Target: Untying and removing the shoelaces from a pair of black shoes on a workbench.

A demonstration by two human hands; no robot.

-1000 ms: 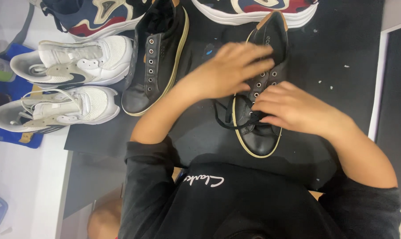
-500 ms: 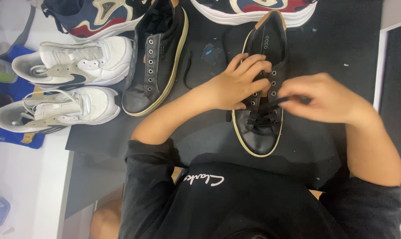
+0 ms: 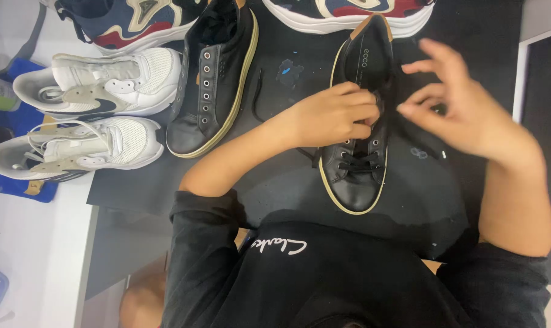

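Black low shoe (image 3: 357, 152) with a pale yellow sole lying toe toward the near edge of the table (image 3: 275, 182), right of its middle, on the dark mat. Left hand (image 3: 333, 115) resting across the shoe's lacing, fingers curled and pressed together on the upper eyelets, pinching at the black lace (image 3: 357, 164) there; exact grip on the lace hidden by the fingers. Right hand (image 3: 464, 103) raised just beside the shoe's right flank, level with its opening, fingers spread and loosely bent, thumb and forefinger close but closed on nothing clearly seen; blurred. Lower rows of lace threaded and crossed below the left hand, toward the toe. Matching black shoe (image 3: 211, 85), unlaced, lying left of the first, nearer the far edge, a loose black lace (image 3: 257, 97) between the two. Two white trainers (image 3: 99, 115) side by side at the table's left edge. Two blue, red and white trainers (image 3: 129, 24) along the far edge, partly out of view.
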